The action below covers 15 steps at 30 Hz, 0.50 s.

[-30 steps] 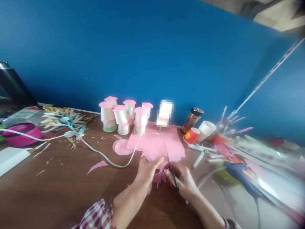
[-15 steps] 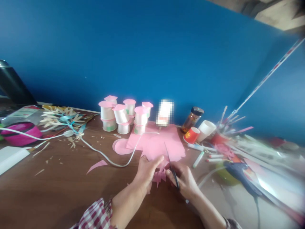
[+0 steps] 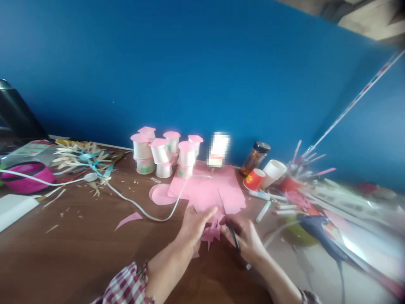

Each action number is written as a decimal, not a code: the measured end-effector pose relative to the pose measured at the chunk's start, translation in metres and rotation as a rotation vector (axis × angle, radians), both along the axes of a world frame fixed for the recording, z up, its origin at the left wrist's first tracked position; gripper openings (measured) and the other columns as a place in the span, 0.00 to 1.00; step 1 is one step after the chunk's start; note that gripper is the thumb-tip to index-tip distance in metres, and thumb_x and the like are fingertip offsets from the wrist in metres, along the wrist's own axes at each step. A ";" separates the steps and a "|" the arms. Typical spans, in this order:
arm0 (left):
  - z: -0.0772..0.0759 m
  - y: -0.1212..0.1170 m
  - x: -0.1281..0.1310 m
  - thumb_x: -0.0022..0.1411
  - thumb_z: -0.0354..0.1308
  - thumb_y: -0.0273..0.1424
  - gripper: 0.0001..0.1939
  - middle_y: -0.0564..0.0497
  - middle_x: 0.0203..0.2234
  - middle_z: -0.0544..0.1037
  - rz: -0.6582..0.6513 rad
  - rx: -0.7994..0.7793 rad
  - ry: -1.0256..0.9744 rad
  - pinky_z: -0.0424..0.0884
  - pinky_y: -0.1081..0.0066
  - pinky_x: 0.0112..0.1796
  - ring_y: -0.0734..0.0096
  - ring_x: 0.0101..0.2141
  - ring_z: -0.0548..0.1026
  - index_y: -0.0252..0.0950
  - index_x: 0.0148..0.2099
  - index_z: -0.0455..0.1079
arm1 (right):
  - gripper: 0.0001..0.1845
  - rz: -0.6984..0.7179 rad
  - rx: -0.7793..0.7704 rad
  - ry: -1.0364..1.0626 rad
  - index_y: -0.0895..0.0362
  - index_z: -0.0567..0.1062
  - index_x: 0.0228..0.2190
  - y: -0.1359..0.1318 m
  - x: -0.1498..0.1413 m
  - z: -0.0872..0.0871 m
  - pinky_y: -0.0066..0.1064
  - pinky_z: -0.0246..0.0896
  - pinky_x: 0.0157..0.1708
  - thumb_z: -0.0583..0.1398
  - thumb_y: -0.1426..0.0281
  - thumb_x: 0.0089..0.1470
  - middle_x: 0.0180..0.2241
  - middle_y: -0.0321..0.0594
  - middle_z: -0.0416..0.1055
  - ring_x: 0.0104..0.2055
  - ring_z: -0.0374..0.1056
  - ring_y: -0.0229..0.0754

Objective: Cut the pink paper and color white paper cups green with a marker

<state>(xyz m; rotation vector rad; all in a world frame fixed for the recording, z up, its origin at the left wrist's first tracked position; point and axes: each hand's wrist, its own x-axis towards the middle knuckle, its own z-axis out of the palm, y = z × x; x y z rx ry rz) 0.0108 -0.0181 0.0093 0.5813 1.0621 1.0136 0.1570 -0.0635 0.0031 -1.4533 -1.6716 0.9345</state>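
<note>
My left hand [image 3: 196, 226] is closed on a piece of pink paper [image 3: 211, 233] with jagged, pointed lower edges; its thumb stretches out over the paper and the other fingers are mostly hidden. In my right hand [image 3: 243, 236] is a pair of black-handled scissors [image 3: 232, 234], blades pointing up and away from me, close to the right side of that paper. Larger pink sheets [image 3: 228, 181] lie flat just beyond both hands. To their left are pink paper rounds [image 3: 163, 195] and a curved pink scrap [image 3: 128, 219].
Several white paper cups with pink tops [image 3: 186, 156] stand in stacks by the wall. A white cable [image 3: 136, 209] loops across the table [image 3: 79, 261]. At right are a jar [image 3: 255, 158], a red cup [image 3: 254, 180], felt-tip pens [image 3: 263, 212] and a dark blue glue gun [image 3: 325, 236].
Almost nothing differs. Both hands keep their places at the paper, with the scissors shifting only very slightly.
</note>
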 end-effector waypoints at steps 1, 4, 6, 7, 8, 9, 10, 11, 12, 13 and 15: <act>0.001 0.000 0.000 0.38 0.70 0.34 0.16 0.50 0.17 0.74 0.000 0.008 -0.002 0.64 0.75 0.18 0.73 0.17 0.71 0.30 0.30 0.73 | 0.17 0.001 -0.002 -0.003 0.60 0.72 0.29 0.000 0.000 0.000 0.23 0.48 0.18 0.62 0.57 0.51 0.16 0.29 0.59 0.18 0.54 0.32; 0.004 -0.001 -0.001 0.39 0.69 0.33 0.15 0.50 0.16 0.74 0.006 0.001 0.007 0.64 0.75 0.18 0.72 0.17 0.71 0.30 0.30 0.73 | 0.17 0.001 -0.003 -0.020 0.59 0.72 0.28 0.000 0.001 -0.001 0.24 0.49 0.19 0.61 0.57 0.51 0.16 0.30 0.60 0.18 0.55 0.33; 0.005 -0.001 -0.001 0.39 0.69 0.32 0.14 0.51 0.15 0.74 0.004 -0.007 0.006 0.64 0.75 0.17 0.72 0.16 0.71 0.30 0.29 0.73 | 0.16 -0.002 0.002 -0.022 0.59 0.71 0.27 0.000 0.001 -0.002 0.24 0.49 0.19 0.62 0.58 0.51 0.16 0.31 0.61 0.19 0.55 0.33; 0.006 -0.001 -0.001 0.39 0.69 0.32 0.13 0.51 0.15 0.73 0.002 -0.008 0.004 0.63 0.75 0.17 0.73 0.16 0.70 0.30 0.28 0.73 | 0.15 -0.002 0.006 -0.021 0.59 0.70 0.26 0.000 0.001 -0.002 0.24 0.49 0.19 0.62 0.59 0.51 0.16 0.31 0.61 0.19 0.55 0.33; 0.007 -0.001 -0.002 0.39 0.69 0.32 0.13 0.51 0.15 0.73 0.001 -0.009 0.002 0.63 0.76 0.17 0.73 0.16 0.70 0.30 0.28 0.73 | 0.15 -0.004 0.013 -0.019 0.59 0.70 0.26 0.000 0.001 -0.003 0.24 0.49 0.19 0.62 0.59 0.51 0.16 0.30 0.60 0.19 0.55 0.33; 0.007 -0.001 -0.002 0.39 0.69 0.32 0.14 0.51 0.15 0.73 0.001 -0.010 0.003 0.63 0.76 0.17 0.73 0.16 0.70 0.30 0.29 0.73 | 0.14 -0.003 0.018 -0.015 0.59 0.70 0.26 0.001 0.001 -0.004 0.24 0.48 0.19 0.62 0.60 0.51 0.17 0.30 0.60 0.19 0.55 0.33; 0.007 -0.001 -0.002 0.39 0.69 0.32 0.14 0.51 0.15 0.74 0.002 -0.013 0.005 0.63 0.76 0.16 0.74 0.16 0.70 0.29 0.29 0.72 | 0.14 0.000 0.020 -0.008 0.59 0.71 0.26 0.001 0.001 -0.005 0.24 0.48 0.20 0.62 0.60 0.52 0.17 0.30 0.60 0.19 0.55 0.33; 0.007 -0.001 -0.002 0.39 0.69 0.32 0.15 0.51 0.16 0.74 0.002 -0.018 0.005 0.63 0.76 0.17 0.74 0.16 0.70 0.29 0.30 0.72 | 0.13 0.004 0.018 0.000 0.59 0.71 0.27 0.001 0.002 -0.006 0.24 0.49 0.20 0.62 0.61 0.52 0.17 0.31 0.61 0.19 0.55 0.33; 0.007 -0.001 -0.002 0.39 0.69 0.32 0.15 0.50 0.16 0.74 0.001 -0.020 -0.001 0.63 0.76 0.17 0.74 0.16 0.70 0.29 0.30 0.72 | 0.13 0.008 0.012 0.010 0.59 0.71 0.28 0.001 0.002 -0.008 0.24 0.49 0.20 0.62 0.61 0.52 0.18 0.31 0.62 0.20 0.56 0.33; 0.006 -0.001 -0.001 0.39 0.69 0.32 0.15 0.50 0.16 0.74 -0.002 -0.019 -0.010 0.64 0.76 0.17 0.73 0.17 0.71 0.29 0.29 0.71 | 0.13 0.012 0.007 0.020 0.59 0.71 0.29 0.001 0.002 -0.009 0.24 0.50 0.20 0.61 0.61 0.52 0.19 0.31 0.63 0.20 0.57 0.33; 0.006 -0.002 -0.001 0.38 0.69 0.32 0.16 0.49 0.17 0.75 -0.014 -0.012 -0.026 0.65 0.75 0.18 0.72 0.17 0.71 0.29 0.29 0.70 | 0.12 0.017 0.001 0.033 0.59 0.70 0.30 0.001 0.002 -0.010 0.24 0.51 0.21 0.61 0.61 0.52 0.20 0.32 0.65 0.21 0.58 0.34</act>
